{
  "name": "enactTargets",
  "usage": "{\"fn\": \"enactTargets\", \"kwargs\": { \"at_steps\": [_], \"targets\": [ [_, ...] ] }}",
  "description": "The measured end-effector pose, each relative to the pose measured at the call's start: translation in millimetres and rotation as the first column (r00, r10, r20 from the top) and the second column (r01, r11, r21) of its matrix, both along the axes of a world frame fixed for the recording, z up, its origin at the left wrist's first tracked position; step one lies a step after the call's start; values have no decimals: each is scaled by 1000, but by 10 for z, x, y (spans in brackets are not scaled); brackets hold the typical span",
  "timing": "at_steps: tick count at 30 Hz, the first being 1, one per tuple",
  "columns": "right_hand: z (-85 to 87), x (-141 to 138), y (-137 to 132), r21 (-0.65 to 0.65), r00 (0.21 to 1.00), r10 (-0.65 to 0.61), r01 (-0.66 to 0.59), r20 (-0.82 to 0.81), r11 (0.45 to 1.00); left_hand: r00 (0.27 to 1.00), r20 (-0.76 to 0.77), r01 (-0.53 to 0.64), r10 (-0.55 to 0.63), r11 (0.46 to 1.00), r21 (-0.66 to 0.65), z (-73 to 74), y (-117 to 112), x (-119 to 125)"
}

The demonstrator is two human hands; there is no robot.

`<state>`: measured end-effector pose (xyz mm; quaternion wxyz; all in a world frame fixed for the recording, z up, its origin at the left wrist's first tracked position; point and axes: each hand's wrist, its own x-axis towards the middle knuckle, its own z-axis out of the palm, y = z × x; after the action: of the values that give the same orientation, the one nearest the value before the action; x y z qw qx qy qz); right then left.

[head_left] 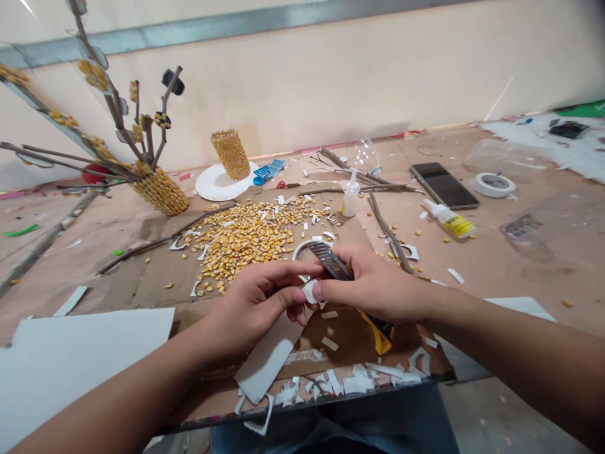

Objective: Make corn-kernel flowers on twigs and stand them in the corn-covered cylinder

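Note:
My left hand (269, 293) is closed, pinching a small white foam or card disc (309, 291) between thumb and fingers. In my right hand (373, 284) is a box cutter (331, 261), dark with a yellow end that shows below the palm. My right thumb also touches the disc's edge. Just behind my fingers lies a white ring (302, 250), partly covered by the knife. Under my hands, a white strip (271, 359) rests on brown cardboard. Loose corn kernels (246, 243) form a pile beyond my left hand.
White scraps (357, 381) litter the front edge. Left stands a corn-covered vase (163, 192) with branches; behind, a corn-covered cup (231, 154) on a white disc. Glue bottles (351, 195), a phone (444, 184), tape (494, 184) and twigs (390, 230) lie right of the kernels.

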<state>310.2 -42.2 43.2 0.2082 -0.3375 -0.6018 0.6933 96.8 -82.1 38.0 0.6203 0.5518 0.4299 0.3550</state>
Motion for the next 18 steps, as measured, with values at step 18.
{"fn": "enactTargets", "kwargs": {
  "at_steps": [18],
  "targets": [
    [-60, -43, -49, -128, 992, -114, 107, -48, 986, 882, -381, 130, 277, 635, 762, 33, -22, 37]
  ]
}}
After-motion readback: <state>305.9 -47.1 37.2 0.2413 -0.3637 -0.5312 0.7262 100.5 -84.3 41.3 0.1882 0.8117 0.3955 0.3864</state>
